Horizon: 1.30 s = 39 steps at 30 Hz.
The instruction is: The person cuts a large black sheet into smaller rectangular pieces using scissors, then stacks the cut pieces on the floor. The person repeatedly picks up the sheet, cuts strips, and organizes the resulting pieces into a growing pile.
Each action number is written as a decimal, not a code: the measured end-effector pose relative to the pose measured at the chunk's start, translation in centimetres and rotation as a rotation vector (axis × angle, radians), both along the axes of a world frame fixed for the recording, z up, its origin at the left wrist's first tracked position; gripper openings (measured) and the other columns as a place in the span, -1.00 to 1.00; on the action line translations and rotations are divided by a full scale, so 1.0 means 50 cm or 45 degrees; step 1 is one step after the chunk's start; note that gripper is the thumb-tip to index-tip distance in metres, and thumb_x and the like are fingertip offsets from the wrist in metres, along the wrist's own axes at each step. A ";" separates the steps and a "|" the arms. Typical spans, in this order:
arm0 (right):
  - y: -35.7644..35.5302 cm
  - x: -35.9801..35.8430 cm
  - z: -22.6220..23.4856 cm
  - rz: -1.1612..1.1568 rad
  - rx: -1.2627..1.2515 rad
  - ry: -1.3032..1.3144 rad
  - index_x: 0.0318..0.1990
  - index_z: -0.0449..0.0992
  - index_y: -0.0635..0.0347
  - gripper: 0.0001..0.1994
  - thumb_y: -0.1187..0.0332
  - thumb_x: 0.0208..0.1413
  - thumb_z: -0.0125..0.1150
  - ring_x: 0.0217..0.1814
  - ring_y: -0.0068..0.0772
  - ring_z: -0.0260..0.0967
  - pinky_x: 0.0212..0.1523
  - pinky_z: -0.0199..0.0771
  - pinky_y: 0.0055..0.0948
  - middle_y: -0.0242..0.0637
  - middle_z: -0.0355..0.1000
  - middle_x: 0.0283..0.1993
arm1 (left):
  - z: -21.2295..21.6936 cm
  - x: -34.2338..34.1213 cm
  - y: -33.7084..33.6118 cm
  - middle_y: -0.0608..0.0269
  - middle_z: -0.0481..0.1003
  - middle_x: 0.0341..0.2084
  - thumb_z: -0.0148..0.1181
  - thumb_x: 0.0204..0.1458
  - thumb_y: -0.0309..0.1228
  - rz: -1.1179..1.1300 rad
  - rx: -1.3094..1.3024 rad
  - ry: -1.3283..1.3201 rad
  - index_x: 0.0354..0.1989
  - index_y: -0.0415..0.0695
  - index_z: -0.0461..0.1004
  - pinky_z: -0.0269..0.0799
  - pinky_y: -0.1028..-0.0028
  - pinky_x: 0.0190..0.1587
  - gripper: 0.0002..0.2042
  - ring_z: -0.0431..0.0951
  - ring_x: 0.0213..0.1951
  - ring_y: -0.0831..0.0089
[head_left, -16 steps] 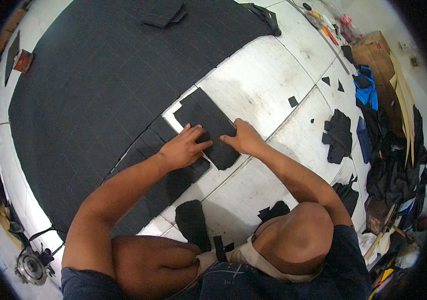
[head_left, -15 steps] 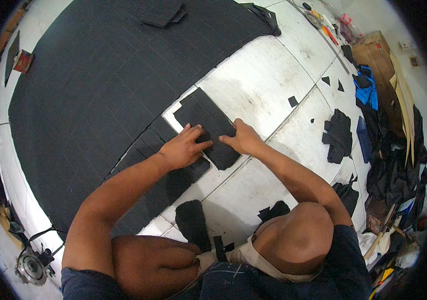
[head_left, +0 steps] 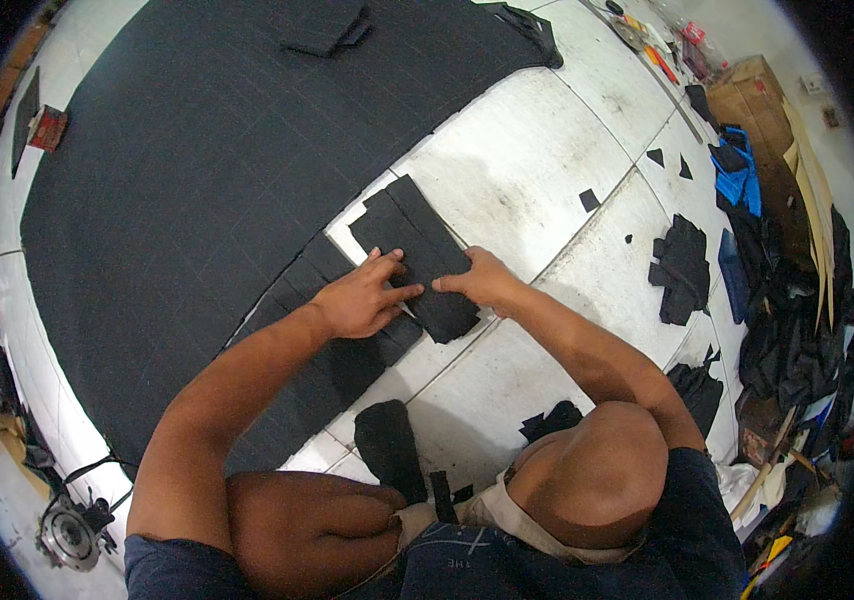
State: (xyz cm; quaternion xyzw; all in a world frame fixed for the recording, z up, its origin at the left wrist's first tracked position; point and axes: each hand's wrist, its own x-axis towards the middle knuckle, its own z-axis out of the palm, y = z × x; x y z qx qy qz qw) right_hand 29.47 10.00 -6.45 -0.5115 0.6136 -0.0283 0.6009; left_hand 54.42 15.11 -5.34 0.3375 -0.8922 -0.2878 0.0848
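Note:
A small stack of black fabric pieces (head_left: 427, 235) lies on the white tiles beside the cut edge of a large black fabric sheet (head_left: 197, 170). A dark line runs lengthwise along the stack's top. My left hand (head_left: 357, 298) presses on the stack's left side, fingers spread. My right hand (head_left: 487, 281) grips the right edge, its thumb on top and the other fingers curled at the side, partly hidden. Narrow cut strips (head_left: 297, 280) lie against the sheet under my left wrist.
Several black scraps (head_left: 680, 270) are scattered on the tiles to the right. A cardboard box (head_left: 747, 100) and dark cloth (head_left: 792, 340) line the right wall. At the lower left is a round metal machine (head_left: 69, 535) with a cable. A small red box (head_left: 48, 128) sits at the sheet's left edge.
My right thumb has shifted slightly left over the stack. The dark line between its pieces shows more clearly, and the lower end looks less even. My left hand has barely moved.

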 end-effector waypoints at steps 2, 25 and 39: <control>0.014 0.009 0.003 0.018 -0.016 -0.068 0.01 0.37 0.50 -0.33 0.19 -0.16 0.51 -0.08 -0.12 0.49 -0.09 0.50 -0.29 0.09 0.49 -0.09 | -0.001 0.006 0.000 -0.19 0.30 0.03 0.21 0.04 -0.37 -0.011 0.001 0.013 0.18 -0.04 0.40 -0.01 -0.08 0.37 -0.53 0.12 0.31 -0.16; -0.065 -0.034 0.102 0.150 0.281 -0.037 -0.04 0.48 0.50 -0.53 0.31 -0.04 0.41 -0.16 -0.25 0.51 -0.16 0.50 -0.34 -0.03 0.53 -0.12 | 0.003 0.017 0.001 -0.09 0.29 0.09 0.15 0.05 -0.41 -0.027 0.004 -0.014 0.19 -0.04 0.40 -0.05 -0.03 0.41 -0.55 0.13 0.32 -0.03; -0.171 -0.335 0.294 -0.254 0.067 -0.412 0.02 0.44 0.30 -0.50 0.21 -0.01 0.43 -0.13 -0.39 0.51 -0.12 0.54 -0.40 -0.22 0.52 -0.08 | 0.016 0.006 -0.004 -0.32 0.21 0.17 0.20 -0.03 -0.38 -0.018 0.135 -0.118 0.22 -0.02 0.37 -0.12 -0.09 0.39 -0.47 0.11 0.32 -0.17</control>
